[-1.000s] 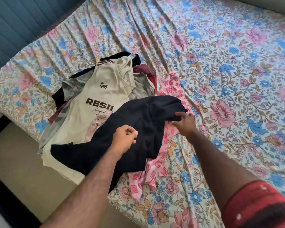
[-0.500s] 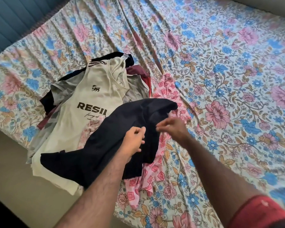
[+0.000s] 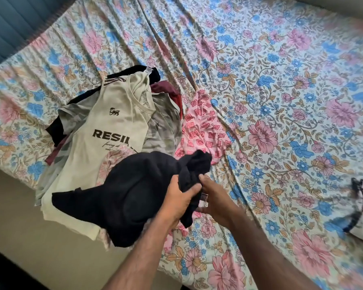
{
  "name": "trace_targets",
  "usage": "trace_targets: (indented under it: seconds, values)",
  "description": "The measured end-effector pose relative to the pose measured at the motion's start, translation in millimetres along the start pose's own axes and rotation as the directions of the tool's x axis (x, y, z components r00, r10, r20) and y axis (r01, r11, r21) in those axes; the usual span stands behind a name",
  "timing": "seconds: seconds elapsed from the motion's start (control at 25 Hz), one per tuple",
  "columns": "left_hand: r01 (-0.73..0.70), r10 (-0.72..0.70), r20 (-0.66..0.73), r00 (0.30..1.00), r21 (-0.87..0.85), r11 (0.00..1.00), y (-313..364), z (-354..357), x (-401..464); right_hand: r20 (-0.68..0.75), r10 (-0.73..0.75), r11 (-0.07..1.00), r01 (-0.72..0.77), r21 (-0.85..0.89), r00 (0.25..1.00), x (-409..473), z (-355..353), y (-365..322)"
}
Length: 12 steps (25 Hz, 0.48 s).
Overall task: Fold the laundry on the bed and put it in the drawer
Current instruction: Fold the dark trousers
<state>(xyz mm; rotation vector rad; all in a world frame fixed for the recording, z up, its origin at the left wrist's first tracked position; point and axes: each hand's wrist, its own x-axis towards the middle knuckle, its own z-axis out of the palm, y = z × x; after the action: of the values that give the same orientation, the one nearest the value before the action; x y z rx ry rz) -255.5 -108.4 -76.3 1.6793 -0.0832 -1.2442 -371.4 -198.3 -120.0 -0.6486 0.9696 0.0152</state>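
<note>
Both hands clamped on the dark garment (image 3: pixel 134 197), close together over the bed's near edge.
Left hand (image 3: pixel 177 198) grips a bunched fold, right hand (image 3: pixel 213 197) pinches cloth just beside it; beige top (image 3: pixel 113 122) in the laundry pile left, pink cloth (image 3: pixel 199 126) behind, floral bedsheet (image 3: pixel 281 80) underneath.

The bed (image 3: pixel 281 101) is covered in a cream sheet printed with pink and blue flowers and tan leaves. A plain black garment (image 3: pixel 134 195) is seen at 6 o'clock. At 10 o'clock, a beige tank top (image 3: pixel 113 126) is marked with dark "RESIL" lettering. A pink cloth (image 3: pixel 199 126) is patterned with red squares, and a maroon piece (image 3: pixel 166 88) is tucked above.
</note>
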Motion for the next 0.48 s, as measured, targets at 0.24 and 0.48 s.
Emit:
trace_targets:
  seconds: [0.24,0.48]
  values:
    - [-0.065,0.064,0.017,0.998,0.387,0.920,12.8,0.0,-55.2,-0.212,0.022,0.999,-0.030,-0.033,0.977,-43.0,14.3,-20.3]
    - [-0.309,0.279,0.160,0.947,0.210,0.928,109.8,21.5,-107.3,-0.134,-0.158,0.888,0.201,0.414,0.978,-105.8,5.0,-56.0]
